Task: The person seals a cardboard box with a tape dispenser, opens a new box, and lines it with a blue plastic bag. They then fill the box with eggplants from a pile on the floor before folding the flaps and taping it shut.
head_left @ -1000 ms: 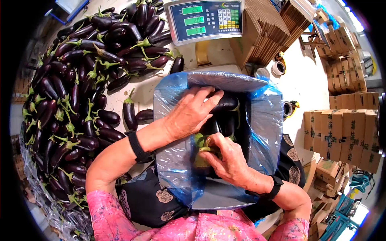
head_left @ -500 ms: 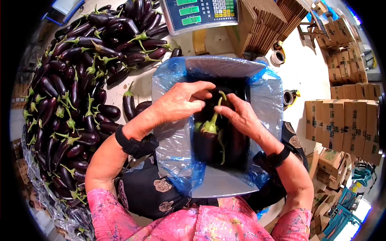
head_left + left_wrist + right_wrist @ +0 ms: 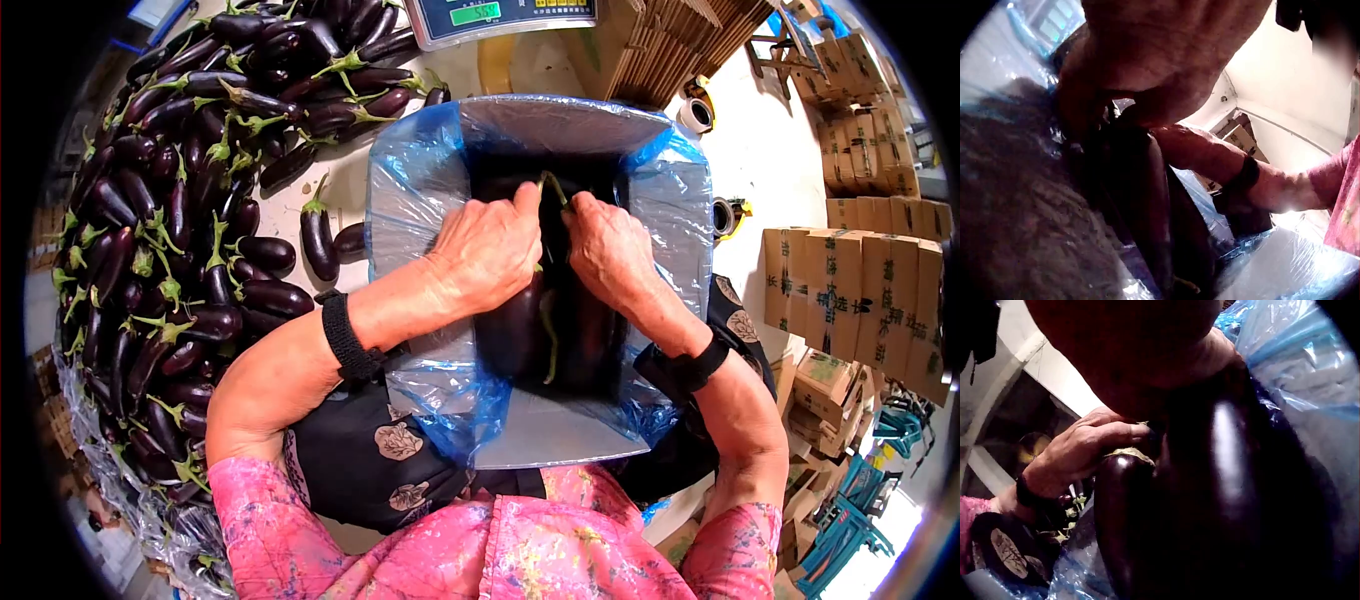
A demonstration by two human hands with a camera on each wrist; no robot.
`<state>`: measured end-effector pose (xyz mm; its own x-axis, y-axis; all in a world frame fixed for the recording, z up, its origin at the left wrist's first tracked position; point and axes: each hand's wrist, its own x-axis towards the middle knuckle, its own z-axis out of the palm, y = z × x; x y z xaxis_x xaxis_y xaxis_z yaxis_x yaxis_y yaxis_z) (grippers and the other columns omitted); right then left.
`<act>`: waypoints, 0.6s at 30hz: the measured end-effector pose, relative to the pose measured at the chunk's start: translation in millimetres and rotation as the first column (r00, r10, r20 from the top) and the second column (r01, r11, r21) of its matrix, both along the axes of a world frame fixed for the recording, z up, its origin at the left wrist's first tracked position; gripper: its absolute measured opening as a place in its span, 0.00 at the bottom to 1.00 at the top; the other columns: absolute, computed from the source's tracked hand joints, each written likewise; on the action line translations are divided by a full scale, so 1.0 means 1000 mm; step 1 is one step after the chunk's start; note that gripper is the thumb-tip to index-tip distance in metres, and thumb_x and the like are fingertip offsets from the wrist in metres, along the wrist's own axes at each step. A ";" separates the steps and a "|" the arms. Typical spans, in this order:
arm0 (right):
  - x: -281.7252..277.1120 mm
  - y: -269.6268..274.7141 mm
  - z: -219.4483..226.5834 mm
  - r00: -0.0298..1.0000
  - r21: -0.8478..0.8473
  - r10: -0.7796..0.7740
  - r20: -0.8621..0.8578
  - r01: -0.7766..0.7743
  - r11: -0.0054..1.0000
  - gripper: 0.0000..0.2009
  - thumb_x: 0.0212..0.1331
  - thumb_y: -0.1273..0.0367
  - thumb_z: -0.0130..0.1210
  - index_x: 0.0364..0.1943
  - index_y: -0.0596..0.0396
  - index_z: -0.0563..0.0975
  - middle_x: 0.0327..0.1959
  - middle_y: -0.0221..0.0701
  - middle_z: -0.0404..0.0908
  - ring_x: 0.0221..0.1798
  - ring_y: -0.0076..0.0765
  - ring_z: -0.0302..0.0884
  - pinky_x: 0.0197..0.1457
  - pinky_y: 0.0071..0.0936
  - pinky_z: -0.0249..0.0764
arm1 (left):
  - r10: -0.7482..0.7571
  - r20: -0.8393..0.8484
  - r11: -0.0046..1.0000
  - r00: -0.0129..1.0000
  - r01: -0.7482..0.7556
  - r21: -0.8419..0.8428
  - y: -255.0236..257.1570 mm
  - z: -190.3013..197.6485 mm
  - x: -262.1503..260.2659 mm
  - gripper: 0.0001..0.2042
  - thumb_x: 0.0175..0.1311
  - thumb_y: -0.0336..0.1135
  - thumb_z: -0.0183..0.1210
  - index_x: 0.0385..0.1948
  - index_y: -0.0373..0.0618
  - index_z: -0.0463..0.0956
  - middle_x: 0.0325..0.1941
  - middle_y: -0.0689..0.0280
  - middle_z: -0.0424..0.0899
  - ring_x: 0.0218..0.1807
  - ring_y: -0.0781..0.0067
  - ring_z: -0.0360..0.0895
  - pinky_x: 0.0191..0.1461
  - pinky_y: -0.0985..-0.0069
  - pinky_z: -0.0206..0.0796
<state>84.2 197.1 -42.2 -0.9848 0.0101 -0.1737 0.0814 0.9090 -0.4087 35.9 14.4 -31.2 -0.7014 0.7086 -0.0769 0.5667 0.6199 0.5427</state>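
A box lined with blue-tinted clear plastic (image 3: 418, 215) holds dark purple eggplants. Over its middle, the left hand (image 3: 490, 250) curls round the stem end of an eggplant (image 3: 512, 335). Close beside it, the right hand (image 3: 612, 245) pinches a green stem (image 3: 553, 185) between thumb and finger. Another eggplant (image 3: 590, 345) lies below the right hand. In the right wrist view the left hand (image 3: 1079, 447) rests at the cap of an eggplant (image 3: 1116, 519); a large glossy eggplant (image 3: 1229, 469) is nearer. The left wrist view is dark, its fingertips hidden in shadow.
A large heap of eggplants (image 3: 150, 250) covers the left side, with one loose eggplant (image 3: 319, 243) beside the box. A scale (image 3: 500, 18) stands behind it, near flattened cartons (image 3: 675, 50). Tape rolls (image 3: 722, 216) and stacked boxes (image 3: 850, 290) are on the right.
The left hand has moved down and right onto the stem end of the eggplant, its fingers now curled. The right hand has moved up slightly. The box sits higher in the head view.
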 end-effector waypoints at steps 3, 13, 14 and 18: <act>-0.002 0.000 -0.004 0.997 0.141 0.065 -0.048 -0.058 0.988 0.06 0.61 0.69 0.50 0.33 0.56 0.71 0.30 0.48 0.80 0.36 0.62 0.78 0.38 0.56 0.71 | 0.010 -0.135 0.993 0.991 -0.026 -0.113 0.006 0.010 -0.003 0.14 0.61 0.35 0.56 0.40 0.33 0.67 0.26 0.45 0.83 0.31 0.42 0.83 0.36 0.51 0.76; 0.019 -0.027 -0.040 0.952 0.037 -0.026 -0.305 0.039 0.999 0.10 0.58 0.72 0.51 0.43 0.56 0.71 0.41 0.45 0.72 0.45 0.56 0.68 0.47 0.48 0.65 | 0.047 -0.124 0.988 0.991 -0.065 -0.141 0.012 -0.025 0.011 0.32 0.66 0.38 0.53 0.68 0.30 0.56 0.23 0.48 0.82 0.28 0.42 0.82 0.35 0.49 0.75; 0.015 -0.026 -0.041 0.953 0.039 -0.026 -0.302 0.039 0.998 0.09 0.59 0.72 0.51 0.43 0.57 0.71 0.41 0.46 0.71 0.46 0.56 0.67 0.47 0.48 0.65 | 0.030 -0.129 0.985 0.991 -0.051 -0.165 0.014 -0.028 0.008 0.32 0.66 0.38 0.53 0.69 0.31 0.55 0.23 0.48 0.82 0.28 0.43 0.82 0.34 0.49 0.75; 0.015 -0.017 -0.041 0.949 -0.034 -0.019 -0.314 0.009 0.999 0.10 0.60 0.75 0.50 0.45 0.60 0.70 0.43 0.49 0.69 0.46 0.59 0.65 0.51 0.49 0.65 | -0.052 -0.143 0.964 0.988 0.012 -0.264 0.014 -0.028 0.003 0.34 0.63 0.33 0.52 0.71 0.32 0.53 0.27 0.50 0.82 0.26 0.48 0.80 0.29 0.53 0.73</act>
